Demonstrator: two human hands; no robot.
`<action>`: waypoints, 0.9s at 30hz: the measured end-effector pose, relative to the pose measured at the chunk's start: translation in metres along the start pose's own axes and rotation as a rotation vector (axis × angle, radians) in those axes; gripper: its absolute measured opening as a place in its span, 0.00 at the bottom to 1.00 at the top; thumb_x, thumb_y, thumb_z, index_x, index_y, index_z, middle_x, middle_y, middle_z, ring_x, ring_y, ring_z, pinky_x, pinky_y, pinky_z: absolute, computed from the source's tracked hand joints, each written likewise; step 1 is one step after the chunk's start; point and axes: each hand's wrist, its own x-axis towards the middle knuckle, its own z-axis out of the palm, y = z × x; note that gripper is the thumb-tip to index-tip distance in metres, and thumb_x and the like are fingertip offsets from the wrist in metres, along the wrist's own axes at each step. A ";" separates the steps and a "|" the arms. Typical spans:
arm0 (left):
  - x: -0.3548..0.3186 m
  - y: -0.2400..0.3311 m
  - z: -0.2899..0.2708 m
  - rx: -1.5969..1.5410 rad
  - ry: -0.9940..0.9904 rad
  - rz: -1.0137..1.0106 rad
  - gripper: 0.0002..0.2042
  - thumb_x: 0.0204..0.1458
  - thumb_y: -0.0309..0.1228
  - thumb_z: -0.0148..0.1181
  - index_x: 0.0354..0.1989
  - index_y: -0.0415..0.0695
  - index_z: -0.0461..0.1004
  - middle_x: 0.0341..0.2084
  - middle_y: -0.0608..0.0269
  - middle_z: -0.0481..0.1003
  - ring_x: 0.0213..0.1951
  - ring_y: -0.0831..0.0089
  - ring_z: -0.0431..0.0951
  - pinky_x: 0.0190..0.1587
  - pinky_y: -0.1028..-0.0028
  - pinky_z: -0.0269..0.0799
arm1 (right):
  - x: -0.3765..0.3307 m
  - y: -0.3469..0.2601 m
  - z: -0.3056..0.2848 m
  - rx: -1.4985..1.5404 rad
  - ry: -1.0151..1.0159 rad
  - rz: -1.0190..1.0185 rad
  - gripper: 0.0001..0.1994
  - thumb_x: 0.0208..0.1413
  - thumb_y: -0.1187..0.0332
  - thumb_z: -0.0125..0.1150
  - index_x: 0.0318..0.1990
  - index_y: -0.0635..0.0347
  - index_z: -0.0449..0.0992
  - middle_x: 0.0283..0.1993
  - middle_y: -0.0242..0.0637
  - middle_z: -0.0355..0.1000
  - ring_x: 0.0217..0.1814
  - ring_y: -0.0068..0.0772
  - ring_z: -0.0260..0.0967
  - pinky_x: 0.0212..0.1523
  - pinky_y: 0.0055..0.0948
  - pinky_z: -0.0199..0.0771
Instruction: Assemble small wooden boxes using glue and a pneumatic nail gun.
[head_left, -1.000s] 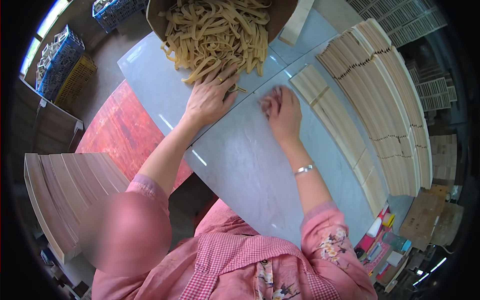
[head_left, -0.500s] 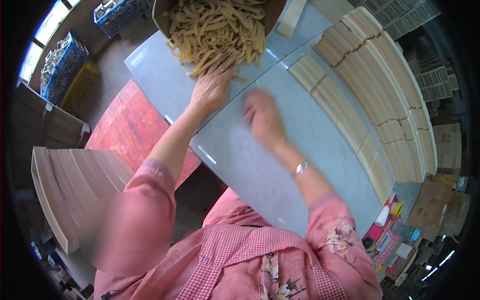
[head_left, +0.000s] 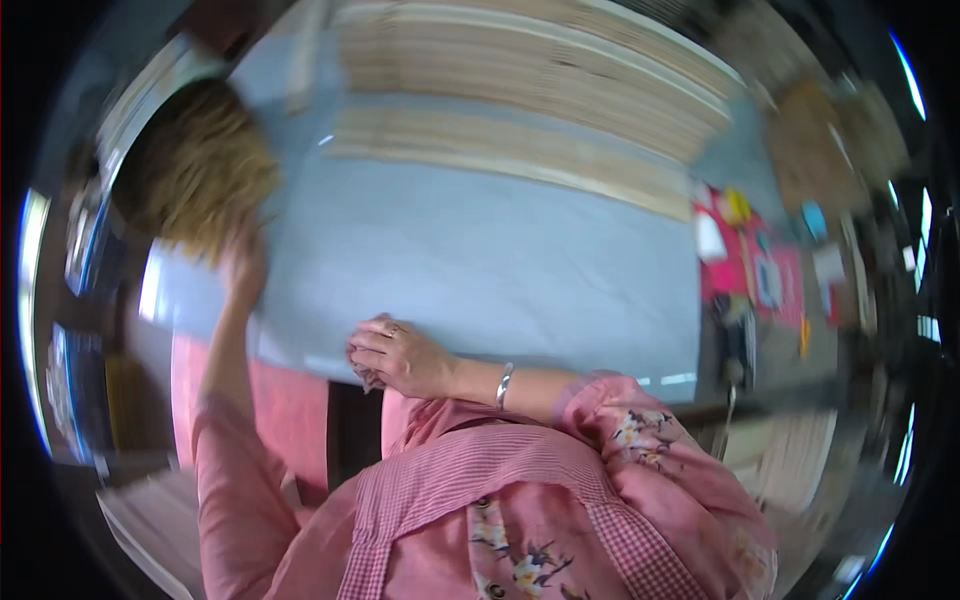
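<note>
- Head view, nearest: a pink sleeve and checked pink apron fill the lower edge, both forearms rising from it.
- Right hand (head_left: 400, 355) lies at the near edge of the grey desk (head_left: 500, 260), a silver bangle (head_left: 505, 385) on its wrist. Its grip is curled together, fingers folded under; whether anything sits inside them cannot be told.
- Left hand (head_left: 243, 265) reaches farther up and to the left, at the near rim of a heap of tan strips (head_left: 195, 170). It touches the heap's edge; the blur hides whether its grip is apart or clamped on strips.
- Strips sit in a dark round tray at the desk's far left corner, blurred by motion.
- Between the two hands the desk top is a pale grey sheet.
- Beyond it, long stacks of pale wooden slats (head_left: 530, 80) run across the far side of the desk, row behind row.
- Right of the desk, a red patch (head_left: 745, 270) holds small coloured items, too blurred to tell apart.
- Below the desk's left end, a red surface (head_left: 290, 400) shows beside the left arm.
</note>
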 end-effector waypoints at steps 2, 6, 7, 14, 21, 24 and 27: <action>0.004 0.001 -0.002 0.395 -0.050 0.051 0.24 0.65 0.35 0.46 0.70 0.53 0.65 0.71 0.61 0.61 0.72 0.60 0.57 0.71 0.57 0.56 | -0.039 0.017 -0.052 -0.275 -0.003 0.187 0.06 0.52 0.71 0.61 0.37 0.48 0.77 0.47 0.29 0.74 0.50 0.37 0.70 0.54 0.37 0.70; 0.024 0.090 -0.056 0.497 -0.213 -0.009 0.26 0.60 0.25 0.50 0.69 0.52 0.66 0.68 0.59 0.64 0.68 0.56 0.63 0.66 0.54 0.61 | -0.145 0.067 -0.205 -0.304 0.442 0.586 0.07 0.55 0.73 0.59 0.41 0.56 0.78 0.41 0.33 0.76 0.42 0.41 0.71 0.45 0.38 0.71; 0.027 0.101 -0.060 0.472 -0.230 -0.012 0.26 0.59 0.24 0.50 0.69 0.52 0.66 0.68 0.58 0.65 0.67 0.55 0.64 0.65 0.55 0.62 | -0.173 0.074 -0.254 -0.436 0.558 0.658 0.08 0.57 0.71 0.59 0.43 0.57 0.78 0.40 0.35 0.77 0.41 0.42 0.72 0.45 0.37 0.73; 0.031 0.117 -0.086 0.435 -0.253 0.061 0.27 0.54 0.24 0.57 0.65 0.49 0.67 0.64 0.55 0.67 0.62 0.52 0.69 0.60 0.57 0.68 | -0.350 0.096 -0.489 -1.159 0.644 1.258 0.18 0.58 0.68 0.57 0.56 0.59 0.74 0.53 0.46 0.76 0.50 0.50 0.74 0.53 0.40 0.74; 0.041 0.200 -0.069 0.336 -0.265 0.347 0.26 0.54 0.28 0.62 0.64 0.48 0.68 0.69 0.57 0.60 0.68 0.57 0.63 0.63 0.58 0.67 | -0.251 0.173 -0.423 -0.947 0.209 0.800 0.20 0.49 0.73 0.60 0.53 0.57 0.74 0.54 0.43 0.74 0.53 0.52 0.71 0.54 0.44 0.73; 0.054 0.249 -0.053 0.214 -0.296 0.455 0.29 0.52 0.28 0.64 0.66 0.48 0.66 0.71 0.56 0.57 0.69 0.56 0.60 0.66 0.57 0.62 | -0.195 0.200 -0.373 -0.937 0.047 0.711 0.21 0.44 0.74 0.61 0.50 0.55 0.74 0.52 0.42 0.71 0.52 0.50 0.69 0.53 0.43 0.73; 0.068 0.280 -0.046 0.169 -0.260 0.533 0.31 0.51 0.28 0.64 0.66 0.48 0.65 0.71 0.56 0.56 0.70 0.55 0.59 0.66 0.57 0.61 | -0.186 0.203 -0.368 -0.878 -0.084 0.818 0.20 0.43 0.74 0.62 0.49 0.55 0.74 0.51 0.41 0.70 0.52 0.49 0.68 0.53 0.42 0.72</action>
